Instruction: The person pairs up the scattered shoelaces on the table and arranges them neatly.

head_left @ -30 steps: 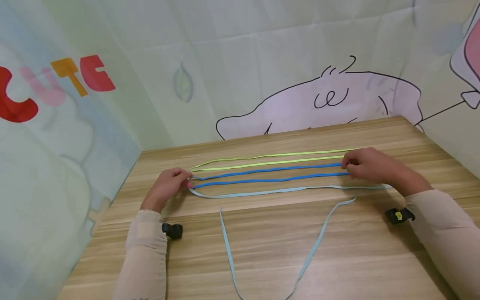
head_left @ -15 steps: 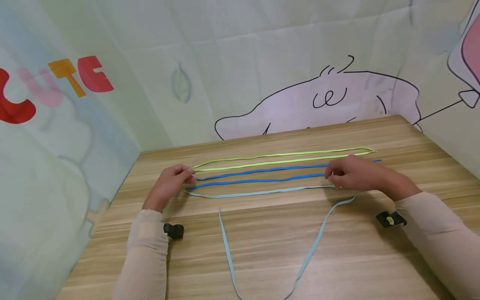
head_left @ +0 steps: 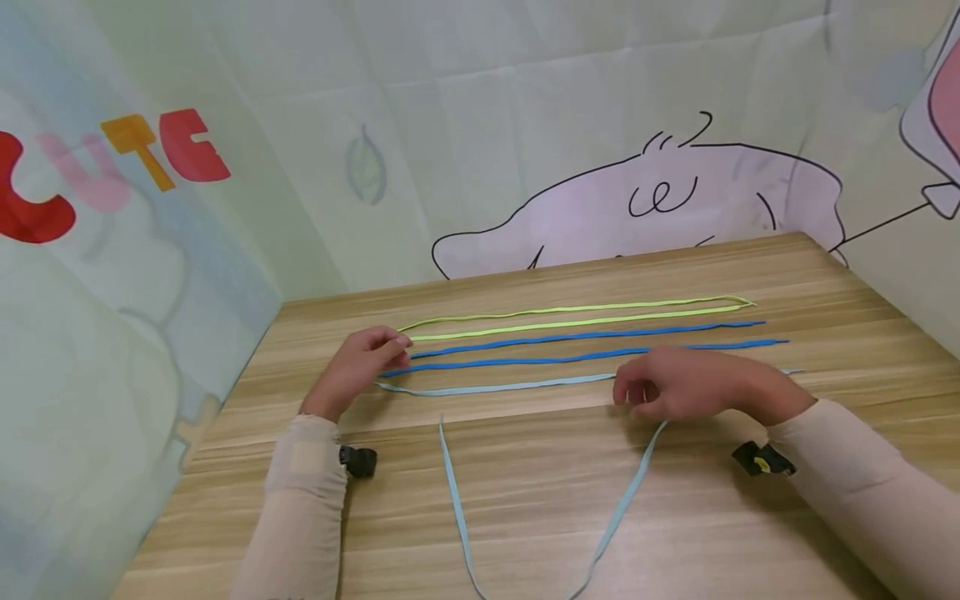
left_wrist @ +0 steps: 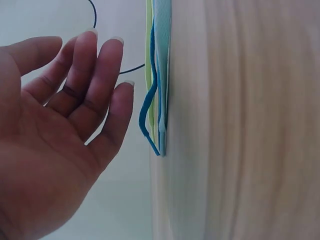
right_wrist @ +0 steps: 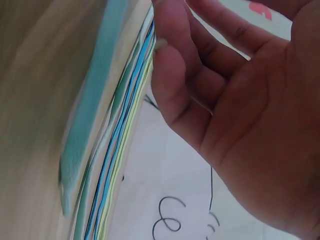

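Two yellow-green laces, two blue laces and a light blue lace lie stretched side by side across the table. My left hand hovers by their left ends, fingers loosely bent and holding nothing; the left wrist view shows its palm apart from the lace ends. My right hand is over the light blue lace toward its right end, fingers loosely curled with nothing between them, hiding part of that lace. Nearer the body, another light blue lace lies in a U shape, its right tip hidden under the right hand.
The wood-grain table runs back to a printed cloth backdrop with drawings and coloured letters. Small black wrist cameras sit on both sleeves. The U-shaped lace's bend runs out of the bottom of the head view.
My right hand has moved left and nearer the body, uncovering the right ends of the yellow-green and blue laces. My left hand has shifted slightly right. The laces lie nearly as before.
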Demonstrator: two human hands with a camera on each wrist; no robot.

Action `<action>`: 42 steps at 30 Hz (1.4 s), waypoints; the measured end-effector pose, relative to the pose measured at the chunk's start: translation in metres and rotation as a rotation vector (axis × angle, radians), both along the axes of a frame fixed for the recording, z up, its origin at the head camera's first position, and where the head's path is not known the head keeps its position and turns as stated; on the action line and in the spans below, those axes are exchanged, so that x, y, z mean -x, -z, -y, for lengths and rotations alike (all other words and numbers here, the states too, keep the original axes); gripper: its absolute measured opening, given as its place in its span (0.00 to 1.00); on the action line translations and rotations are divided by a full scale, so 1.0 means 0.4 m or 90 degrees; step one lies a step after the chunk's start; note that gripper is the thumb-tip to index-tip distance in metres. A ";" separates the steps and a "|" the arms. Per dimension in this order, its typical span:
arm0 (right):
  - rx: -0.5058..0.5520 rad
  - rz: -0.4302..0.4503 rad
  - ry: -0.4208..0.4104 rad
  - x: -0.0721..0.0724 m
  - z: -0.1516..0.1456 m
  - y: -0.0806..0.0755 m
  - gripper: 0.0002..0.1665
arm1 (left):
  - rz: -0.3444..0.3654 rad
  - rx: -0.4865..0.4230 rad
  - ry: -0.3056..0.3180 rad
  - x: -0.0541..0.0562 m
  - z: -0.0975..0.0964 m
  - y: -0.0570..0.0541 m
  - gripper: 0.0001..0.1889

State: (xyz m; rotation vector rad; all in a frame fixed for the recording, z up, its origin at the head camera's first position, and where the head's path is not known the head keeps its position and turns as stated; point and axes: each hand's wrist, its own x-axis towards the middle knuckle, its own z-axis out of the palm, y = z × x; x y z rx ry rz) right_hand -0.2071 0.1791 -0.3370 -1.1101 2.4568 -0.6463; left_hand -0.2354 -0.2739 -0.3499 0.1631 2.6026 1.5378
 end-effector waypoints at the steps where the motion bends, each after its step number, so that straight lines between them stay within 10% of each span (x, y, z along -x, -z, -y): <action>1: -0.002 0.009 -0.008 -0.004 0.004 0.000 0.08 | -0.001 -0.003 0.004 0.001 -0.003 0.000 0.19; 11: -0.025 0.104 -0.090 -0.051 0.051 0.011 0.12 | 0.004 0.018 0.028 0.002 -0.022 0.002 0.21; 32: -0.082 0.026 -0.157 -0.089 0.104 0.026 0.17 | -0.010 0.034 0.063 0.001 -0.042 0.000 0.21; 42: 0.035 -0.001 -0.102 -0.072 0.100 0.033 0.14 | -0.012 -0.022 0.097 -0.011 -0.078 -0.022 0.21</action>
